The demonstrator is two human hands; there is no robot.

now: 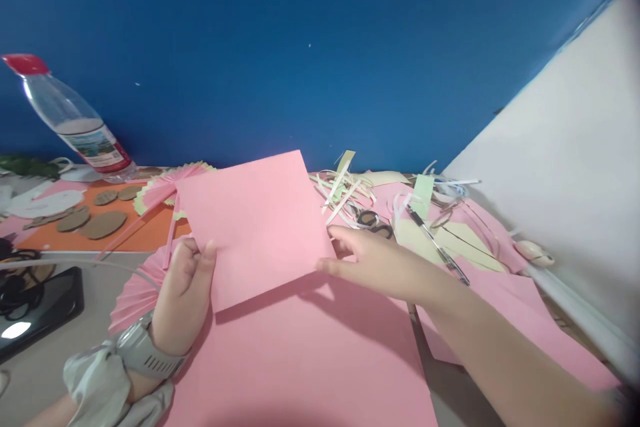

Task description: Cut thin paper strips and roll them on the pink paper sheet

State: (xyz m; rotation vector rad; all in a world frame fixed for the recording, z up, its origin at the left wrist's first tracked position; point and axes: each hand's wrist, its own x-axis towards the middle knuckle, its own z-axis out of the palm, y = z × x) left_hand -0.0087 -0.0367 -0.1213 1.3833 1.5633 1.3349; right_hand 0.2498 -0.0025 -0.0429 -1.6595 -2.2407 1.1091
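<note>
Pink sheet point(260, 227) held tilted above larger pink paper point(305, 373), pinched in closed grip of left hand point(183, 300), met at right edge by part-spread grip of right hand point(367, 261) (unclear if pinched), probably to stop sagging.

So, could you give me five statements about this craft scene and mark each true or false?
1. The left hand grips a pink rectangular paper sheet; the right hand is at its right edge. True.
2. A bottle with a green cap stands at the left. False: it is a clear plastic bottle with a red cap.
3. Brown oval flat pieces lie on a flat orange sheet. True.
4. A yellow wall rises behind. False: it is a plain blue wall.
5. Both hands wear gloves. False: both are bare.
</note>
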